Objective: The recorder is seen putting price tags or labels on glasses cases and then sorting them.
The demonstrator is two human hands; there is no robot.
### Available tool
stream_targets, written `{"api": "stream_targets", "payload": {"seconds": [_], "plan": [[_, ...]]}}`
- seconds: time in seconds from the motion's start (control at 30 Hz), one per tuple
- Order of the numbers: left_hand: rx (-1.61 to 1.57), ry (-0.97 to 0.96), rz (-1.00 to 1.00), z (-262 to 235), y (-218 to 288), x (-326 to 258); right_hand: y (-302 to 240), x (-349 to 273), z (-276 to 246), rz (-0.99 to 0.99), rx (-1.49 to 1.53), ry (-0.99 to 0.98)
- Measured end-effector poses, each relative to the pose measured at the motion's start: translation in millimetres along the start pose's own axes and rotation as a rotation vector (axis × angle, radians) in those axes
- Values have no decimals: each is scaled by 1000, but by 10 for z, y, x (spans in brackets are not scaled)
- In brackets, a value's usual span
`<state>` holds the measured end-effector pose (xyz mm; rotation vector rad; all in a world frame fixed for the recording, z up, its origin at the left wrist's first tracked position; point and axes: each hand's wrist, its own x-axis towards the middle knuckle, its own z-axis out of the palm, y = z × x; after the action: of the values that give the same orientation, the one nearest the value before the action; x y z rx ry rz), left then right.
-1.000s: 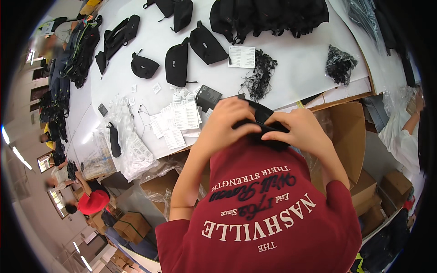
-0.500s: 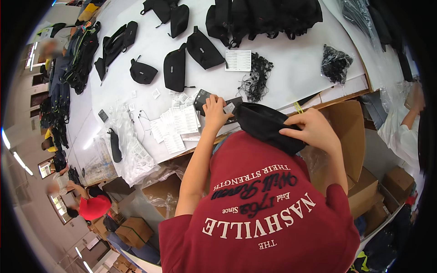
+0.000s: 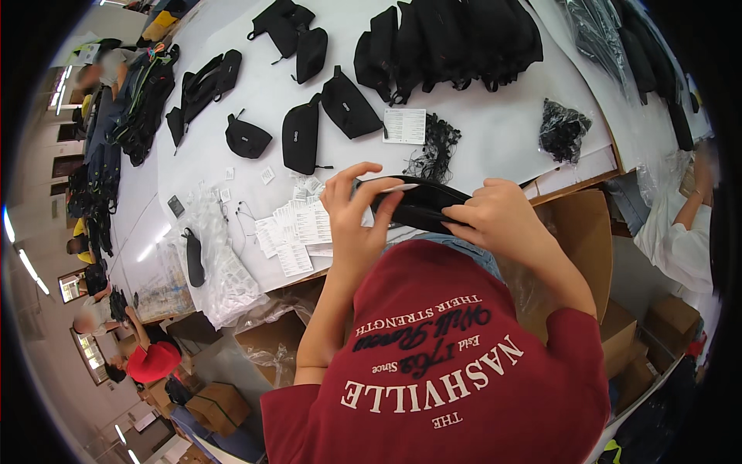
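A black zip pouch (image 3: 423, 203) is held at the table's front edge, its mouth open toward me. My right hand (image 3: 495, 218) grips its right end, thumb inside the mouth and fingers wrapped over the side. At the left end of the mouth, my left hand (image 3: 357, 213) pinches a thin, pale-edged card (image 3: 400, 188) between thumb and finger. Most of the card is hidden by the fingers and pouch. Loose printed white slips (image 3: 292, 236) lie on the table left of my left hand.
Several finished-looking black pouches (image 3: 300, 138) lie farther back, with a dense row of black pouches (image 3: 456, 46) behind. Black cord loops (image 3: 434, 151) and a bagged black bundle (image 3: 564, 131) rest nearby. A clear plastic bag (image 3: 224, 267) lies left; an open carton (image 3: 576, 255) stands right below the table.
My left hand has lifted from the dark card on the table to the pouch's mouth. My right hand has shifted slightly left, and the pouch now lies more level, its opening showing.
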<state>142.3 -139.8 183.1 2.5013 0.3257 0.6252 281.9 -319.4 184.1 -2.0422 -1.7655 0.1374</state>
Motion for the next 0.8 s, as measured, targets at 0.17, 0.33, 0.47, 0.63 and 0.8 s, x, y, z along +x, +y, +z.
{"api": "stream_targets", "payload": {"seconds": [0.17, 0.33, 0.47, 0.63, 0.8], "plan": [[-122, 180, -166, -27, 76, -206, -42, 164, -87, -63, -19, 80], [-1638, 63, -761, 209, -165, -662, -230, 267, 2, -91, 225, 323], [-1699, 260, -831, 162, -47, -545, -400, 350, 48, 4, 343, 383], [-1644, 375, -867, 107, -4, -437, -432, 263, 203, 508, 1105, 440], [-1427, 276, -819, 56, 99, -292, -221, 243, 462, 381, 1129, 339]]}}
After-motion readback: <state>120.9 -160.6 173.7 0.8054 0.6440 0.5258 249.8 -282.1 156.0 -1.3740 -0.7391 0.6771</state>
